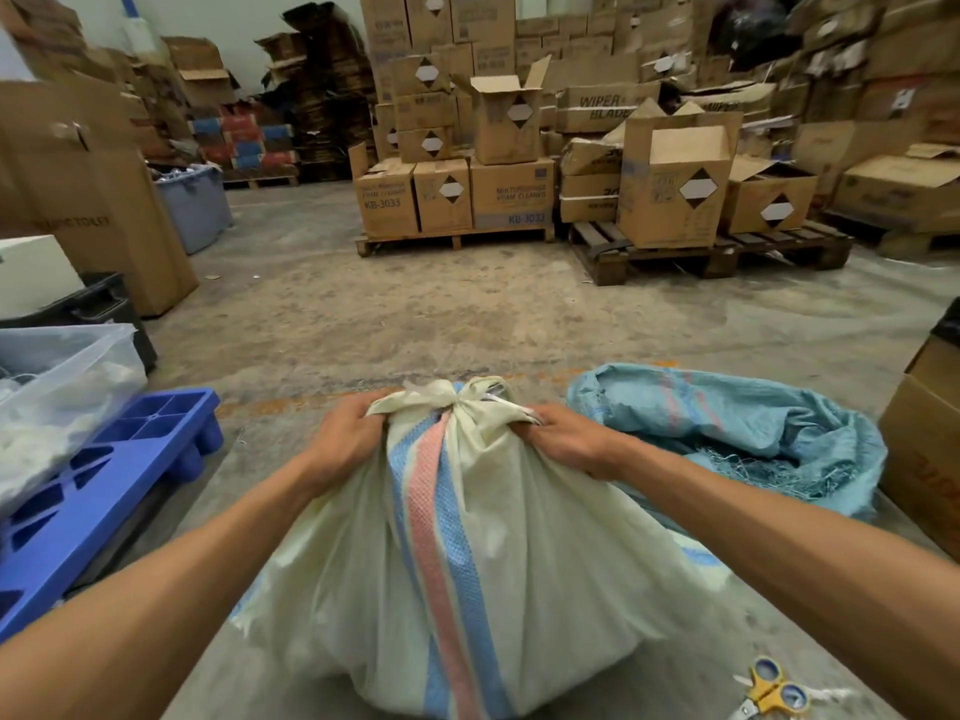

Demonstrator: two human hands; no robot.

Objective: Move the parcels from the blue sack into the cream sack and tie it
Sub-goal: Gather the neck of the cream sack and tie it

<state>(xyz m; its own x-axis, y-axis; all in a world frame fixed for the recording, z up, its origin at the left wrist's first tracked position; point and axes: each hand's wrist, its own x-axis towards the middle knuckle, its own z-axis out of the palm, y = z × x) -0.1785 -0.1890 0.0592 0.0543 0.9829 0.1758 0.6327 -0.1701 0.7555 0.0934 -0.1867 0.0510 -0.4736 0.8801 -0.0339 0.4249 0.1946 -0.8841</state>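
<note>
The cream sack (467,537) stands full on the floor in front of the person, its mouth gathered into a knot (460,402) on top. The blue sack (727,433) lies slack just beside it on the right, probably emptied. The left hand (345,439) and the right hand (561,439) each grip one end of the mouth and pull outward, I think to tighten the knot.
</note>
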